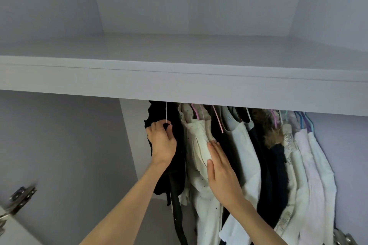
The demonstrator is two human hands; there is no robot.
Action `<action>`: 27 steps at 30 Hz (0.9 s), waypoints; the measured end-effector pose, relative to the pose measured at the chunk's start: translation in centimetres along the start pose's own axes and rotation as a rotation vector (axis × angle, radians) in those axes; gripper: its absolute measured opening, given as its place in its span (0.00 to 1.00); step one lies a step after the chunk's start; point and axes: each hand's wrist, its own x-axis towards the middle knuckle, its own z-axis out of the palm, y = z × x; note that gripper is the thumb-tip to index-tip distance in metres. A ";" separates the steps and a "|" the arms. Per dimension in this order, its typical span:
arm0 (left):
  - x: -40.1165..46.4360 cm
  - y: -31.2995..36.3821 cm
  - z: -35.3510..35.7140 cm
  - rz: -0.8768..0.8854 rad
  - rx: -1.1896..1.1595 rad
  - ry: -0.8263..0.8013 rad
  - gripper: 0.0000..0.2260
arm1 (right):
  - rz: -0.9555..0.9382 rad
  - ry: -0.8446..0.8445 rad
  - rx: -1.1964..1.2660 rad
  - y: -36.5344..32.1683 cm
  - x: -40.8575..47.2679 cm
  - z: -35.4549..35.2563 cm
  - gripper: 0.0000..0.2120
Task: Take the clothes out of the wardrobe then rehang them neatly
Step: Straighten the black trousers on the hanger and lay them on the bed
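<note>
Both forearms reach in; I see left hand (pixel 162 141) clamped on black garment (pixel 175 165) at its hanger neck, leftmost on rail, hanging vertical; right hand (pixel 220 173), fingers straight together, presses cream garment (pixel 199 145) aside

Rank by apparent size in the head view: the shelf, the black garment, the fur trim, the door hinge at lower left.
1. shelf
2. black garment
3. fur trim
4. door hinge

The last two look close; the hinge sits nearer the camera, so their order is unsure.

Metal door hinge (pixel 22 197) lower left, another (pixel 343 237) lower right.
</note>
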 end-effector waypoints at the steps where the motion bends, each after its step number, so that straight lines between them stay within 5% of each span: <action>1: -0.2 0.1 -0.6 0.028 -0.026 0.000 0.08 | -0.003 0.006 0.009 0.0 0.0 0.0 0.25; 9: -5.8 -2.2 -5.3 0.098 -0.046 -0.051 0.06 | -0.134 0.121 0.047 -2.9 1.3 -0.1 0.19; 12: -8.1 -3.5 -6.6 0.050 -0.018 -0.066 0.07 | -0.221 0.032 0.178 -6.8 2.2 -0.3 0.17; 14: -9.6 -4.2 -7.3 0.019 0.008 -0.076 0.07 | -0.030 -0.112 0.412 -9.3 3.0 0.4 0.16; 17: -12.0 -4.7 -8.2 0.021 0.051 -0.109 0.07 | 0.577 -0.407 0.944 -12.3 5.5 2.1 0.16; 19: -13.2 -5.1 -9.2 0.026 0.066 -0.125 0.06 | 0.864 -0.473 1.266 -13.7 6.5 3.2 0.07; 27: -15.1 -6.6 -14.0 0.212 0.234 -0.169 0.11 | 0.972 -0.654 1.091 -16.1 5.3 6.0 0.03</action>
